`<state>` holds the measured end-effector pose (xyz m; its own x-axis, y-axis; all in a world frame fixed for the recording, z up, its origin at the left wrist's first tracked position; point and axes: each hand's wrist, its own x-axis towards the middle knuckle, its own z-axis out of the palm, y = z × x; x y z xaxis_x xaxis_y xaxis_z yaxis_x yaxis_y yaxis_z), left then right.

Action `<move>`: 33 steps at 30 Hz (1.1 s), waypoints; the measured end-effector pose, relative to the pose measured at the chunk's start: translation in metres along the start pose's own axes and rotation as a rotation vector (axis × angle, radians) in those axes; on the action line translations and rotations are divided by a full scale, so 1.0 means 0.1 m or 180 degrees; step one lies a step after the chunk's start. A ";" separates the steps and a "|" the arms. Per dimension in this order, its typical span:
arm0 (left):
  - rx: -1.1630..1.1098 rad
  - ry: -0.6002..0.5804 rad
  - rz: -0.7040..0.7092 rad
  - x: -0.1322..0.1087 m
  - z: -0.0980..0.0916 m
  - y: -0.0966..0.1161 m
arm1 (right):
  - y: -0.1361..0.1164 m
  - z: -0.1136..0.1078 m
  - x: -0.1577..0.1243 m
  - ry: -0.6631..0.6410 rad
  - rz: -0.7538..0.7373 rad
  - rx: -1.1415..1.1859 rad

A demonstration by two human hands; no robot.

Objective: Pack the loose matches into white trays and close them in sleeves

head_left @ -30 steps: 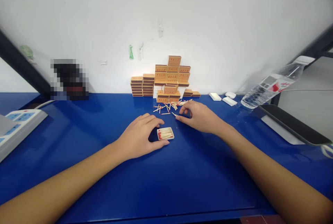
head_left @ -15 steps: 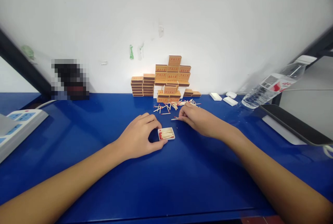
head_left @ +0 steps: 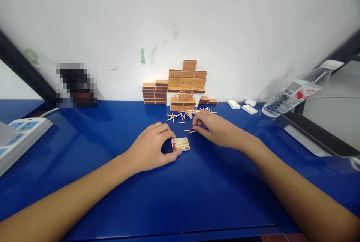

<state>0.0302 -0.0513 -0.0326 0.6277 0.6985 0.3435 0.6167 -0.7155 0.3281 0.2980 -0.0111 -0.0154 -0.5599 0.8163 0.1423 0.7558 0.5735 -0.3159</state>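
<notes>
With thumb and fingers on either side, my left hand (head_left: 153, 145) grips a small white matchbox tray (head_left: 189, 144) lying on the blue table. Several red-tipped matches (head_left: 181, 145) fill the tray. To its upper right, my right hand (head_left: 207, 126) is closed in a pinch on matches (head_left: 190, 131) whose pale ends point left. A pile of loose matches (head_left: 180, 116) lies scattered just beyond, partly hidden by my right hand. Behind the pile rises a stepped stack of matchboxes (head_left: 187, 82) against the wall.
Flat matchboxes (head_left: 154, 92) are stacked left of the tower. White trays (head_left: 249, 109) lie to the right, near a tilted plastic bottle (head_left: 296, 92) and a dark phone-like slab (head_left: 320, 135). At left sits a power strip (head_left: 25, 137), with a pixelated dark object (head_left: 76, 86) behind it.
My right hand has shifted slightly down towards the table, and a second match now shows at its fingertips. My left hand and the tray have stayed put.
</notes>
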 end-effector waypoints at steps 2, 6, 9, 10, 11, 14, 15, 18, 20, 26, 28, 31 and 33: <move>0.0016 -0.0003 -0.0006 0.00 0.00 0.00 | 0.03 -0.03 0.01 -0.0016 0.0002 -0.0054; 0.0005 0.0018 -0.0011 0.00 0.00 0.00 | 0.09 -0.06 -0.01 -0.0088 -0.0031 -0.0010; -0.0025 0.0019 -0.0010 0.01 -0.01 0.01 | 0.11 -0.06 -0.02 -0.0139 -0.0013 -0.0002; -0.0029 0.0017 -0.0011 0.01 -0.01 0.01 | 0.11 -0.06 -0.03 -0.0188 -0.0001 0.0001; -0.0032 0.0017 -0.0012 0.01 -0.01 0.01 | 0.12 -0.06 -0.03 -0.0246 0.0017 0.0006; -0.0025 0.0020 -0.0016 0.01 -0.01 0.02 | 0.13 -0.06 -0.03 -0.0362 0.0080 -0.0002; -0.0022 0.0017 -0.0018 0.01 -0.01 0.02 | 0.13 -0.06 -0.04 -0.0364 0.0094 -0.0018; -0.0009 -0.0001 -0.0035 0.01 -0.01 0.01 | 0.12 -0.07 -0.04 -0.0287 0.0110 -0.0029; 0.0002 -0.0006 -0.0039 0.01 -0.01 0.01 | 0.11 -0.07 -0.04 -0.0260 0.0082 -0.0001; -0.0015 0.0018 0.0011 0.01 -0.01 0.01 | 0.13 -0.05 -0.03 -0.0278 0.0077 0.0017; -0.0011 0.0020 0.0011 0.01 -0.01 0.02 | 0.16 -0.04 -0.03 -0.0291 0.0121 -0.0010; -0.0001 0.0009 -0.0002 0.01 -0.01 0.01 | 0.20 -0.04 -0.03 -0.0335 0.0164 -0.0039; 0.0011 0.0001 0.0001 0.01 -0.01 0.01 | 0.18 -0.06 -0.04 -0.0359 0.0164 -0.0055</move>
<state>0.0306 -0.0514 -0.0309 0.6278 0.6983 0.3438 0.6182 -0.7157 0.3249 0.3161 -0.0031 -0.0160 -0.5540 0.8323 0.0196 0.7898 0.5329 -0.3038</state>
